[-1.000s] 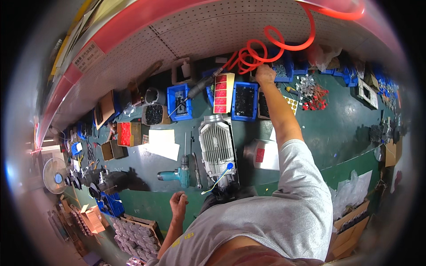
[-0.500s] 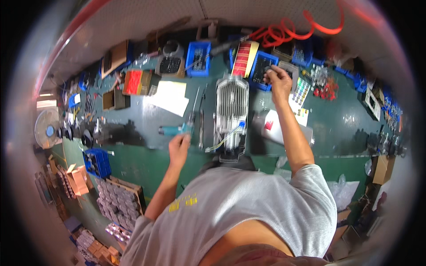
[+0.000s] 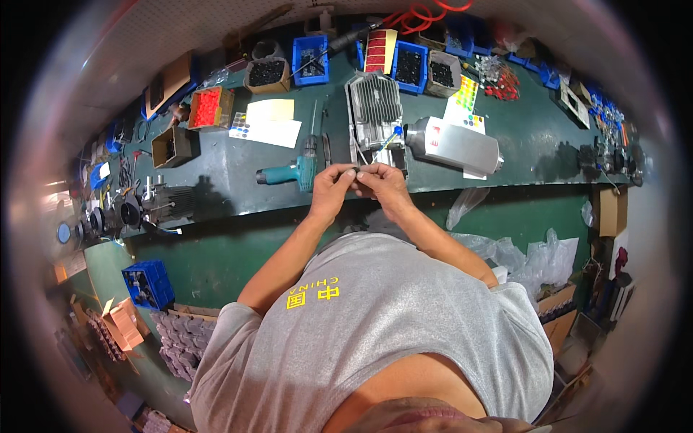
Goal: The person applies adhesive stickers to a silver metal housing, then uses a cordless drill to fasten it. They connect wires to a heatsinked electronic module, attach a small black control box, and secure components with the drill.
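Note:
My left hand and my right hand meet at the bench's near edge, fingertips pinched together. Between them sits a small dark part, mostly covered by the fingers, so its kind is unclear. Just beyond stands a finned silver metal housing with its ribs toward the far side. A blue connector with thin wires lies on its nearer half. Left of my hands rests a teal power drill, its long bit pointing away. A smooth silver metal casing lies on its side to the right.
Along the back stand a blue bin of black parts, another blue bin, and cardboard boxes of small parts. White sheets lie at left. Finned units stand farther left. A red coiled hose hangs at the back.
My right hand has come back from the blue bin of black parts to the near edge. My left hand has moved right from beside the drill to join it. The head view has shifted.

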Tool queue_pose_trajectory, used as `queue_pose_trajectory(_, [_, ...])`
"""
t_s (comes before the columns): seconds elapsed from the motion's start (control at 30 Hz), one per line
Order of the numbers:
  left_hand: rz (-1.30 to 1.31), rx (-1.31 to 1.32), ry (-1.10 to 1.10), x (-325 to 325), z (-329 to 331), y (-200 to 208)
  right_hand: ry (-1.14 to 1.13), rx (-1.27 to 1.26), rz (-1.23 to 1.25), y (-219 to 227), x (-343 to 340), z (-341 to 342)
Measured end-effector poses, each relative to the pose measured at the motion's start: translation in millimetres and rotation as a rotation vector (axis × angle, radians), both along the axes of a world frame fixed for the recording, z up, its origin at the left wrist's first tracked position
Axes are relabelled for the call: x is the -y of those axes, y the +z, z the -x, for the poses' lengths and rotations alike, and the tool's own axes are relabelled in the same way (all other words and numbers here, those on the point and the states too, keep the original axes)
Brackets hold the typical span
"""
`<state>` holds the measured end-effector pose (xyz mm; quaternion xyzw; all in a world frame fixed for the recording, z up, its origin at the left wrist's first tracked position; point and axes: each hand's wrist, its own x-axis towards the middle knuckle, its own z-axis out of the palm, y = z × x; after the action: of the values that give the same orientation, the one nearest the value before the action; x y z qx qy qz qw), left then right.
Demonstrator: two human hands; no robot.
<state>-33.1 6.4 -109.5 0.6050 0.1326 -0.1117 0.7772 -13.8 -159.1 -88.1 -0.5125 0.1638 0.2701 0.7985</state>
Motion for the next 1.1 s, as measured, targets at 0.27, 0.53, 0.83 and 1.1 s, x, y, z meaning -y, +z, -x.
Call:
queue_pose_trajectory(0.27, [-0.09, -0.093, 0.046, -28.4, -19.0, -54.9, 0.24, 0.886, 1.038, -33.4, 30.6, -23.6])
queue_pose_trajectory(0.53, [-0.188, -0.158, -0.042, -11.8, -36.8, -93.9, 0.43, 0.839, 1.277, -20.4, 35.9, -42.4])
queue_pose_trajectory(0.83, [-0.22, -0.228, 0.045, 7.4, -40.0, -98.7, 0.121, 0.319, 0.408, -49.9, 66.0, -46.7])
queue_pose_trajectory(1.1, [-0.609, -0.203, -0.022, 21.4, -46.9, -80.2, 0.115, 0.266, 0.29, -57.4, 80.4, -40.5])
